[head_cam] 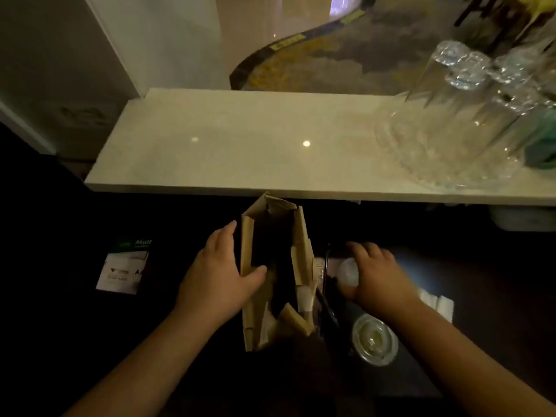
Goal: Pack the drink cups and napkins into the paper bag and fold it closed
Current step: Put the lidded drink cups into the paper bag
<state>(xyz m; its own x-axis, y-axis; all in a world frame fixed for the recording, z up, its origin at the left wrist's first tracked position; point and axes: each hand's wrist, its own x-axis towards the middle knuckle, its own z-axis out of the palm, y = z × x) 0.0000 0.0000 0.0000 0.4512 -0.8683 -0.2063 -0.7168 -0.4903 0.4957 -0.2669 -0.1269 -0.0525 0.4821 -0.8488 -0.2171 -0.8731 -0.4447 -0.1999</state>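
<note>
A brown paper bag (302,251) stands open on the dark counter, its mouth facing up. My left hand (219,272) grips the bag's left wall, thumb over the rim. My right hand (376,278) is closed over the lid of a clear drink cup (349,275) just right of the bag. A second lidded cup (374,338) stands nearer to me, untouched. White napkins (439,303) lie to the right, partly hidden by my right wrist. The bag's inside is too dark to read.
A pale stone shelf (240,145) runs across above the counter. Upturned clear glasses (451,121) stand at the shelf's right end. A white and green printed card (123,266) lies on the dark counter to the left.
</note>
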